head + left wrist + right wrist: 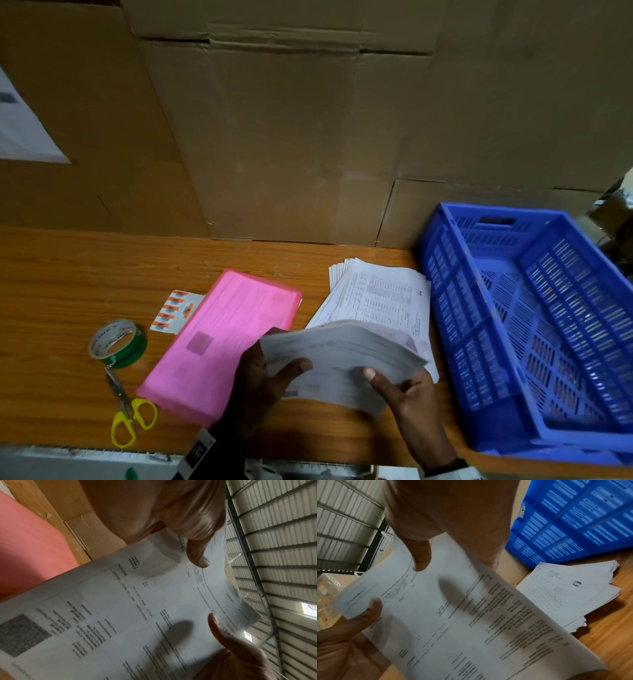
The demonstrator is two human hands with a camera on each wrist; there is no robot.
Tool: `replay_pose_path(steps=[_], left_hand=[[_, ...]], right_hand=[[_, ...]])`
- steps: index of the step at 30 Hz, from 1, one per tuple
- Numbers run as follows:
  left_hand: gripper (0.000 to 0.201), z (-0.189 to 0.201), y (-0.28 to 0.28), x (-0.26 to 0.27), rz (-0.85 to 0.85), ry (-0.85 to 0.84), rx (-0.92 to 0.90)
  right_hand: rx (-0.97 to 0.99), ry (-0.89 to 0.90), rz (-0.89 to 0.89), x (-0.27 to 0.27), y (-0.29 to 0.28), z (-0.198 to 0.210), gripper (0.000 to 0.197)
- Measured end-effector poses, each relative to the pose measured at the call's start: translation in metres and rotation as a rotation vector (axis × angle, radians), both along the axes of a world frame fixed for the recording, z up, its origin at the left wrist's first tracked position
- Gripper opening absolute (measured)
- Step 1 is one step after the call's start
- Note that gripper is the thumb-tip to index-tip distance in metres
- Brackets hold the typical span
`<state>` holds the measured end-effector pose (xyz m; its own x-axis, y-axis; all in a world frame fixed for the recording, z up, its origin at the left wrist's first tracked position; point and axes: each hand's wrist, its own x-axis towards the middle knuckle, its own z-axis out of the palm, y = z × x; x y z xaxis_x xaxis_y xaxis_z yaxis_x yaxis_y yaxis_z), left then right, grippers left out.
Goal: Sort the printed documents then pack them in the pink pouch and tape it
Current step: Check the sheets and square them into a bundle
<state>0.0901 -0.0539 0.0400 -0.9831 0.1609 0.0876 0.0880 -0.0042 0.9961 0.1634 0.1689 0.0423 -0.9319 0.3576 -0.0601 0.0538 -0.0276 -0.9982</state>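
Both hands hold one thick, bowed stack of printed documents [342, 359] above the table's front edge. My left hand [267, 377] grips its left end, thumb on the top sheet. My right hand [407, 394] grips the right end the same way. In the left wrist view the stack [137, 615] fills the frame under the left hand [188, 527]. The right wrist view shows the same stack [453, 615] under the right hand [453, 513]. The pink pouch [222, 335] lies flat to the left. A second fanned pile of documents [383, 294] lies behind the held stack.
A blue slatted crate [531, 325] stands at the right on the wooden table [68, 274]. A green tape roll [118, 344], yellow-handled scissors [132, 411] and a sheet of orange labels [174, 310] lie left of the pouch. Cardboard boxes [291, 137] wall the back.
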Motion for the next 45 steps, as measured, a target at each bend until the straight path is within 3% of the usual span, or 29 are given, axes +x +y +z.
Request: replay_pose_path(steps=[5,9,10,12,15,18,22,25,28,30,32,35,37,39,41,43,45], left_hand=[[0.039,-0.003,0.0,-0.003,0.052,0.007,-0.015],[0.074,-0.022,-0.007,-0.006,0.015,-0.11,-0.013],[0.073,-0.026,-0.008,-0.006,-0.011,-0.155,-0.024],[0.049,-0.035,-0.009,-0.007,-0.07,-0.24,-0.047],[0.034,-0.053,-0.014,-0.009,-0.134,-0.3,-0.128],[0.038,-0.059,-0.015,-0.01,-0.149,-0.308,-0.155],[0.025,-0.054,-0.009,-0.018,-0.079,-0.308,-0.105],[0.032,-0.043,-0.009,-0.025,-0.198,-0.281,-0.139],[0.019,-0.052,-0.015,-0.035,-0.126,-0.19,-0.333],[0.024,-0.066,-0.025,-0.04,-0.022,-0.138,-0.504],[0.04,-0.086,-0.038,-0.04,-0.035,-0.092,-0.669],[0.069,-0.117,-0.055,-0.033,-0.115,0.007,-1.116],[0.088,-0.125,-0.06,-0.025,-0.114,0.063,-1.252],[0.087,-0.127,-0.062,-0.023,-0.112,0.042,-1.21],[0.079,-0.121,-0.063,-0.024,-0.152,-0.041,-0.962],[0.067,-0.114,-0.068,-0.028,-0.111,0.001,-0.839],[0.059,-0.108,-0.074,-0.03,-0.068,0.036,-0.825]], right_hand=[[0.011,-0.008,0.011,-0.002,0.004,-0.006,0.04],[-0.059,-0.085,0.081,0.001,0.01,-0.027,0.049],[-0.069,-0.131,0.097,0.001,0.012,-0.037,0.059],[-0.043,-0.213,0.124,0.002,0.017,-0.056,0.073],[0.011,-0.306,0.175,0.001,0.018,-0.071,0.054],[0.019,-0.33,0.19,-0.002,0.016,-0.069,0.03],[0.047,-0.261,0.214,-0.006,0.014,-0.053,0.026],[0.086,-0.205,0.243,-0.012,0.017,-0.038,0.019],[0.039,-0.235,0.209,-0.025,0.029,-0.033,0.017],[-0.022,-0.287,0.138,-0.031,0.039,-0.034,0.016],[-0.077,-0.337,0.066,-0.033,0.052,-0.042,0.017],[-0.111,-0.384,0.004,-0.03,0.066,-0.047,0.018],[-0.116,-0.386,-0.006,-0.026,0.07,-0.047,0.018],[-0.136,-0.405,0.005,-0.021,0.071,-0.049,0.021],[-0.155,-0.425,0.015,-0.018,0.073,-0.052,0.025],[-0.19,-0.429,0.04,-0.016,0.071,-0.054,0.035],[-0.184,-0.428,0.098,-0.015,0.07,-0.055,0.076]])
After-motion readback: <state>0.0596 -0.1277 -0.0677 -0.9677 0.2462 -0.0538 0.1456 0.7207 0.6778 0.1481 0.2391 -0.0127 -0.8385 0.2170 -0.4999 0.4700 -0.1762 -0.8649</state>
